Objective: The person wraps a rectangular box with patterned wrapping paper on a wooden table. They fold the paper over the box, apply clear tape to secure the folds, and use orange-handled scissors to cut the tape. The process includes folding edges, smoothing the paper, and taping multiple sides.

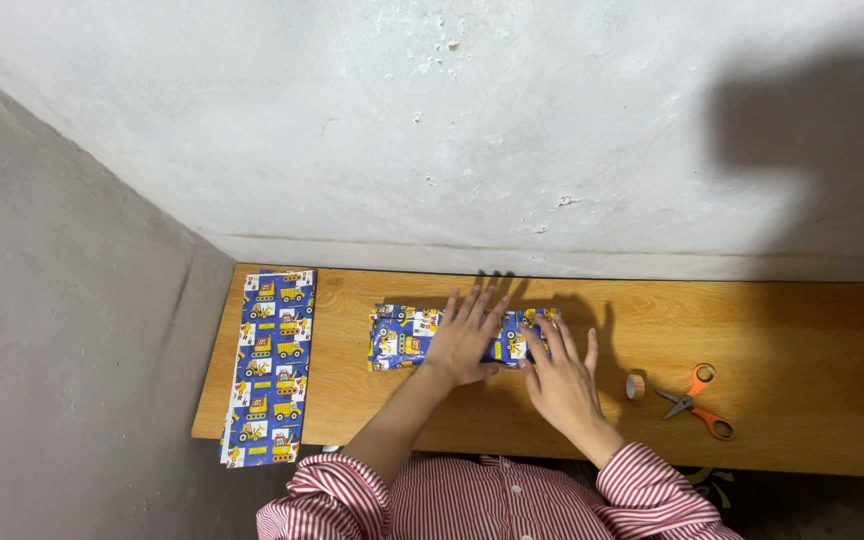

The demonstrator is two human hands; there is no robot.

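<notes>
A flat package wrapped in blue paper with yellow digger pictures lies on the wooden table. My left hand rests flat on its middle, fingers spread and pointing to the wall. My right hand presses on the package's right end, fingers apart. Both sleeves are red-and-white striped.
A long strip of the same patterned paper lies at the table's left end, overhanging the front edge. A small roll of tape and orange-handled scissors lie right of my right hand. A white wall stands behind the table.
</notes>
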